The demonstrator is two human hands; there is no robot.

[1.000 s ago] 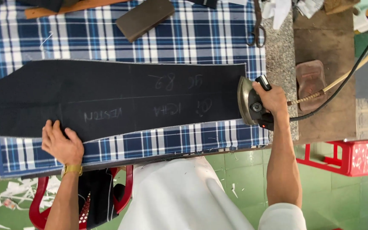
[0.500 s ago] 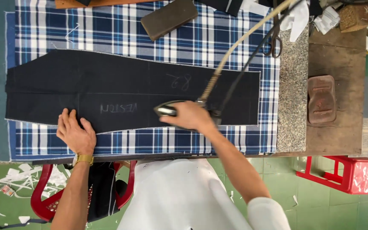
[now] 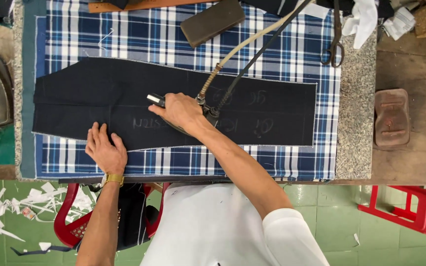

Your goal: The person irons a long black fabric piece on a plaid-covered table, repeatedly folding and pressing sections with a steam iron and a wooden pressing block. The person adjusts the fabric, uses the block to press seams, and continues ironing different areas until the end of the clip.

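The dark trouser panel [image 3: 124, 103] lies flat on the plaid-covered counter [image 3: 292, 162]. The iron [image 3: 200, 111] has travelled left from the panel's right end to its middle, so pressing advances leftward. The right hand [image 3: 181, 111] grips its handle; the left hand [image 3: 105, 150], fingers spread, pins the near edge.
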